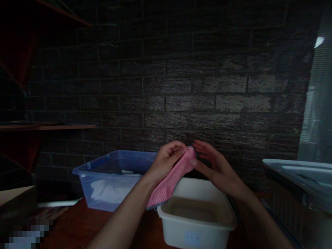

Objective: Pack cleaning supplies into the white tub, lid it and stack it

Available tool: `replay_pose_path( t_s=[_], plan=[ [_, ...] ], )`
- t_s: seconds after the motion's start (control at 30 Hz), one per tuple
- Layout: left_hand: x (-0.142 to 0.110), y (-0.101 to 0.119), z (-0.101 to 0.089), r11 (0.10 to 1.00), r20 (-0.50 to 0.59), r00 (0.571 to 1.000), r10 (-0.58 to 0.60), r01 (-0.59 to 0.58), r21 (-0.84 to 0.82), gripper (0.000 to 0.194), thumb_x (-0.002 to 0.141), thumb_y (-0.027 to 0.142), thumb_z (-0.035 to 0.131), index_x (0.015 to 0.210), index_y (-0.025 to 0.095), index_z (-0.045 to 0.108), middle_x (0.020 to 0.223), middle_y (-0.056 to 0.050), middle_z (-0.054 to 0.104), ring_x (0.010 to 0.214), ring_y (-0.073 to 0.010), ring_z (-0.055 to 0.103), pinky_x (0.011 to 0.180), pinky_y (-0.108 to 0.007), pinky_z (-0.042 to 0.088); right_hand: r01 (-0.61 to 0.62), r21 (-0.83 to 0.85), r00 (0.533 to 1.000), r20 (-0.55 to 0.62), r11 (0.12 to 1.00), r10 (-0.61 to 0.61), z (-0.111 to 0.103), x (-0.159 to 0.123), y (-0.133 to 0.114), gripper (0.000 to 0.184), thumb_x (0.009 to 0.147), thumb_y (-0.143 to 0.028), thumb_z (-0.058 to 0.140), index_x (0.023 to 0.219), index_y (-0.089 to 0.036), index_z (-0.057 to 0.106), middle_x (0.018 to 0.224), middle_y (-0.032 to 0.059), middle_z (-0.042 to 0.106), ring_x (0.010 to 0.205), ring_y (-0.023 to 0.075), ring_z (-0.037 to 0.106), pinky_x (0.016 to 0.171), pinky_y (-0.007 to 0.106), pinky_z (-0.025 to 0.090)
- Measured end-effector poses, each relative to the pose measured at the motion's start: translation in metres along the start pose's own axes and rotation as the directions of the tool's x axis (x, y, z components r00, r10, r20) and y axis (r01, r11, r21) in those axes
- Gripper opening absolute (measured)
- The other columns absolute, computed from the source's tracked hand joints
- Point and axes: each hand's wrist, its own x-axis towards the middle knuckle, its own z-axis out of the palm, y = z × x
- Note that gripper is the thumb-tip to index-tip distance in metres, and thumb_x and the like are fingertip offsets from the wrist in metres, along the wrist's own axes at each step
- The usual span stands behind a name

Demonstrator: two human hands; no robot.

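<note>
My left hand (pixel 166 159) is closed on the top edge of a pink woven cloth (pixel 169 183), which hangs down from it over the near rim of a white plastic tub (pixel 228 221). My right hand (pixel 215 164) is raised beside it, thumb and fingertips touching the cloth's upper corner, the other fingers stretched out. Both hands are held above the tub, in front of a dark brick wall.
A blue translucent tub (pixel 85 174) with white cloth inside stands left of the white tub on a reddish-brown table (pixel 77 228). Wooden shelves (pixel 52 127) are at the left. A lidded container (pixel 298 173) sits at the right edge.
</note>
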Motion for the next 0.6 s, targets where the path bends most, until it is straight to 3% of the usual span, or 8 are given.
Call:
replay_pose_path(
  t_s=[0.1, 0.17, 0.23, 0.3, 0.4, 0.5, 0.6],
  plan=[
    [-0.006, 0.007, 0.012, 0.992, 0.22, 0.975, -0.035, 0.06, -0.11, 0.016, 0.093, 0.033, 0.07, 0.095, 0.017, 0.073, 0.091, -0.003, 0.07, 0.085, -0.0153, 0.064, 0.076, -0.023, 0.046, 0.001, 0.093, 0.994, 0.105, 0.996, -0.011, 0.004, 0.003, 0.011, 0.07, 0.082, -0.037, 0.084, 0.144, -0.027, 0.055, 0.145, 0.0058, 0.06, 0.132, 0.0236, 0.057, 0.113, 0.038, 0.044],
    [-0.009, 0.009, 0.015, 0.974, 0.325, 0.941, -0.095, 0.156, -0.166, 0.019, 0.097, 0.033, 0.066, 0.11, 0.02, 0.07, 0.097, -0.004, 0.07, 0.086, -0.0145, 0.063, 0.074, -0.022, 0.045, -0.049, 0.094, 0.986, 0.165, 0.994, 0.033, 0.004, 0.003, 0.011, 0.051, 0.082, -0.038, 0.083, 0.128, -0.021, 0.067, 0.123, 0.0063, 0.072, 0.11, 0.0233, 0.067, 0.095, 0.035, 0.053],
    [-0.011, 0.011, 0.013, 0.945, 0.35, 0.919, -0.181, 0.261, -0.199, 0.031, 0.1, 0.037, 0.062, 0.129, 0.024, 0.061, 0.101, -0.004, 0.069, 0.084, -0.0138, 0.063, 0.073, -0.023, 0.045, -0.12, 0.05, 0.979, 0.172, 0.992, 0.11, 0.002, 0.004, 0.009, 0.034, 0.083, -0.042, 0.08, 0.104, -0.016, 0.075, 0.096, 0.0049, 0.075, 0.084, 0.0193, 0.066, 0.073, 0.03, 0.052],
    [-0.012, 0.01, 0.008, 0.919, 0.367, 0.901, -0.232, 0.326, -0.219, 0.044, 0.1, 0.037, 0.063, 0.141, 0.028, 0.051, 0.1, -0.003, 0.067, 0.085, -0.0137, 0.063, 0.075, -0.025, 0.046, -0.16, 0.028, 0.983, 0.098, 0.987, 0.157, 0.0, 0.004, 0.008, 0.032, 0.082, -0.045, 0.08, 0.088, -0.014, 0.075, 0.08, 0.0028, 0.07, 0.069, 0.0151, 0.058, 0.061, 0.026, 0.045],
    [-0.012, 0.002, 0.002, 0.915, 0.478, 0.847, -0.233, 0.358, -0.189, 0.056, 0.091, 0.03, 0.075, 0.141, 0.026, 0.049, 0.094, 0.0, 0.065, 0.082, -0.0128, 0.06, 0.073, -0.024, 0.043, -0.154, 0.089, 0.986, -0.042, 0.984, 0.158, -0.004, 0.006, 0.009, 0.034, 0.079, -0.045, 0.083, 0.075, -0.014, 0.068, 0.068, -0.0012, 0.058, 0.062, 0.0114, 0.047, 0.055, 0.024, 0.037],
    [-0.011, -0.009, -0.002, 0.921, 0.602, 0.752, -0.268, 0.384, -0.07, 0.044, 0.085, 0.032, 0.08, 0.123, 0.018, 0.062, 0.092, -0.001, 0.066, 0.076, -0.0126, 0.057, 0.067, -0.023, 0.039, -0.141, 0.132, 0.97, -0.179, 0.981, 0.163, -0.011, 0.006, 0.009, 0.039, 0.084, -0.05, 0.078, 0.074, -0.017, 0.06, 0.068, -0.0033, 0.051, 0.063, 0.0102, 0.044, 0.056, 0.023, 0.037],
    [-0.008, -0.018, -0.009, 0.931, 0.613, 0.729, -0.305, 0.363, 0.031, 0.031, 0.088, 0.039, 0.076, 0.103, 0.012, 0.07, 0.088, -0.003, 0.066, 0.073, -0.0131, 0.055, 0.064, -0.023, 0.037, -0.154, 0.145, 0.941, -0.28, 0.977, 0.189, -0.021, 0.006, 0.007, 0.04, 0.089, -0.056, 0.071, 0.083, -0.019, 0.057, 0.07, -0.0042, 0.049, 0.062, 0.0101, 0.044, 0.056, 0.023, 0.038]
  ],
)
